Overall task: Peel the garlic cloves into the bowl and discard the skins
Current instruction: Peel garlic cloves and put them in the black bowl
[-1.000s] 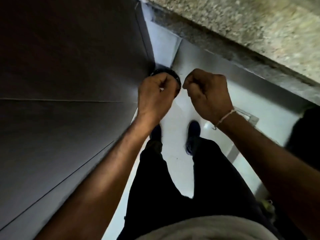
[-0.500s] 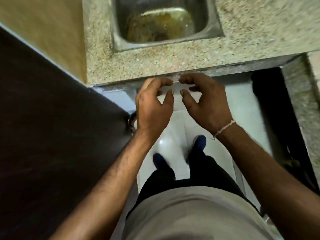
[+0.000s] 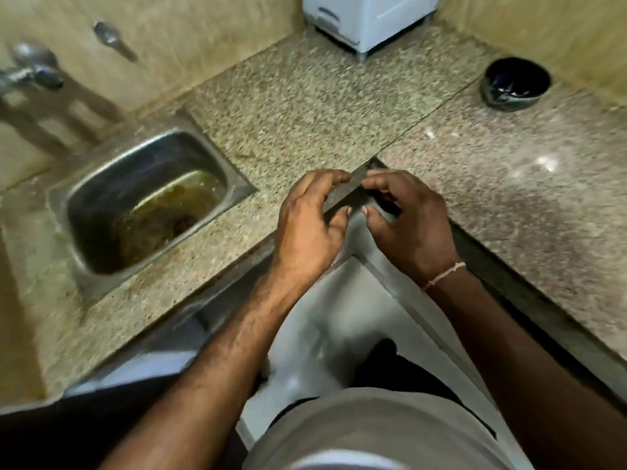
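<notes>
Well apart from both hands, round black bowl (image 3: pixel 516 83) on speckled granite counter (image 3: pixel 305 106); left hand (image 3: pixel 310 228) and right hand (image 3: pixel 409 223) loosely curled, fingertips close, nothing visibly held.

Tap (image 3: pixel 30 74) at left edge is blurred and partly cut off; white appliance (image 3: pixel 366 18) is cut by top edge, so its type can't be told; contents of black bowl (image 3: pixel 517 83) can't be made out, only glare; whether anything is held betw. left hand (image 3: pixel 308 228) and right hand (image 3: pixel 410 222) can't be told; no garlic discernible there.
</notes>
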`<state>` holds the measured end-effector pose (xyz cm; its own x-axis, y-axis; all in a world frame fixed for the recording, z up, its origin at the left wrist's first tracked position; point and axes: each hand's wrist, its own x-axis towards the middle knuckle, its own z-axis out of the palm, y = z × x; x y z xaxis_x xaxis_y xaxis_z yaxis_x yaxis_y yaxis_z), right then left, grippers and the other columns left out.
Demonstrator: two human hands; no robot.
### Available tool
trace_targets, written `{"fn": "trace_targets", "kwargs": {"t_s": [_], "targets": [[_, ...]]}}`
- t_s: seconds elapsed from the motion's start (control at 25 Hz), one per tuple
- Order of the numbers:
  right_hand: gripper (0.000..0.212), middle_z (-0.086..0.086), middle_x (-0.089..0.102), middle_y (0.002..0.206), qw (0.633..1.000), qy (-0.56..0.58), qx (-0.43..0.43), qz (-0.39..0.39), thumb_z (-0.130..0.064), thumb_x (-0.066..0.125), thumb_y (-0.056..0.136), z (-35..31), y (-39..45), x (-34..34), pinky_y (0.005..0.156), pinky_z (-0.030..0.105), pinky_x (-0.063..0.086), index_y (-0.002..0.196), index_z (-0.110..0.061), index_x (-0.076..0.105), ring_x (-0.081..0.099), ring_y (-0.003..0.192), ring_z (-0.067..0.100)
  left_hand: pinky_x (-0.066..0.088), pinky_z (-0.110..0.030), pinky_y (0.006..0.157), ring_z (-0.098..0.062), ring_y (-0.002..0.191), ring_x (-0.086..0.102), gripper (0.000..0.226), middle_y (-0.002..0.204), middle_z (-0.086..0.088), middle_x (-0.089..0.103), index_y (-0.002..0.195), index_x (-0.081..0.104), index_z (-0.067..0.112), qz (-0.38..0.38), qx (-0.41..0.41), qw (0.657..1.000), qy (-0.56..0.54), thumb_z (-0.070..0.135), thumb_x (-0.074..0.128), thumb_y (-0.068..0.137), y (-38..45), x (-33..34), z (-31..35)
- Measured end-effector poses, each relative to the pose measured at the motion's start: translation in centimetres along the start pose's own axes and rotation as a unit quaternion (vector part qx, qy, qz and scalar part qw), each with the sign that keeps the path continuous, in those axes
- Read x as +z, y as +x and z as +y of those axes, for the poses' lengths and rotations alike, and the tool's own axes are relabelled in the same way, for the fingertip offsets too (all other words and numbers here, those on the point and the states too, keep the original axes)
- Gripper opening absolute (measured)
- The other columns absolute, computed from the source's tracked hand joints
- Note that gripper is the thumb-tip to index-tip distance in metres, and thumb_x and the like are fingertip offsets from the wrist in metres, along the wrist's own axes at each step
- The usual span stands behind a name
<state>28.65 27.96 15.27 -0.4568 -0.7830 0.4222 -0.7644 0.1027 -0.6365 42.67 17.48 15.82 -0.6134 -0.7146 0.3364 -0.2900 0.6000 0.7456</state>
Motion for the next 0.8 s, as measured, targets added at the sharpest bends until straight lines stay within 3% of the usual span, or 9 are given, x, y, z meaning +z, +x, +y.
{"fn": "trace_targets", "kwargs": {"t_s": [0.12,0.28,0.48,0.68,0.8], "targets": [[0.032,0.004,0.069,0.126,0.998,-0.028,0.034,0.038,-0.009,0.072,0.083,4.5,2.3,-4.0,0.099,0.037,0.053,0.115,-0.012,0.071,0.065,0.118,0.023,0.055,-0.041,0.099,-0.014,0.118,0.062,0.045,0.124,0.003,0.066,0.128,0.067,0.015,-0.031,0.035,0.999,-0.004,0.009,0.077,0.085,4.7,5.2,2.6],[0.034,0.008,0.07,0.122,0.996,-0.012,0.035,0.087,0.0,0.074,0.08,10.5,3.9,-8.6,0.096,0.049,0.053,0.113,-0.007,0.071,0.066,0.115,0.029,0.054,-0.041,0.1,-0.016,0.118,0.062,0.051,0.127,0.006,0.066,0.132,0.064,0.019,-0.087,0.068,0.994,-0.006,0.01,0.08,0.085,9.8,12.0,5.8],[0.036,0.008,0.07,0.121,0.987,-0.058,0.093,0.114,0.001,0.075,0.079,17.0,6.3,-11.1,0.093,0.051,0.054,0.114,-0.006,0.072,0.066,0.113,0.03,0.053,-0.045,0.101,-0.02,0.122,0.06,0.054,0.13,0.001,0.066,0.136,0.062,0.014,-0.168,0.084,0.982,0.013,0.008,0.078,0.085,15.4,18.7,6.8],[0.035,0.006,0.07,0.121,0.978,-0.084,0.146,0.123,-0.007,0.073,0.082,23.1,9.4,-11.0,0.094,0.043,0.054,0.117,-0.012,0.071,0.066,0.112,0.029,0.048,-0.036,0.106,-0.017,0.121,0.056,0.05,0.129,-0.001,0.064,0.136,0.061,0.013,-0.213,0.087,0.972,0.048,0.008,0.075,0.088,22.1,24.7,5.0],[0.03,0.001,0.07,0.121,0.969,-0.082,0.2,0.119,-0.012,0.072,0.087,26.3,12.1,-9.7,0.089,0.043,0.056,0.117,-0.017,0.069,0.065,0.108,0.02,0.044,-0.028,0.097,-0.013,0.114,0.052,0.039,0.124,0.0,0.064,0.134,0.062,0.014,-0.219,0.087,0.969,0.067,0.014,0.069,0.095,26.9,28.6,2.2]]}}
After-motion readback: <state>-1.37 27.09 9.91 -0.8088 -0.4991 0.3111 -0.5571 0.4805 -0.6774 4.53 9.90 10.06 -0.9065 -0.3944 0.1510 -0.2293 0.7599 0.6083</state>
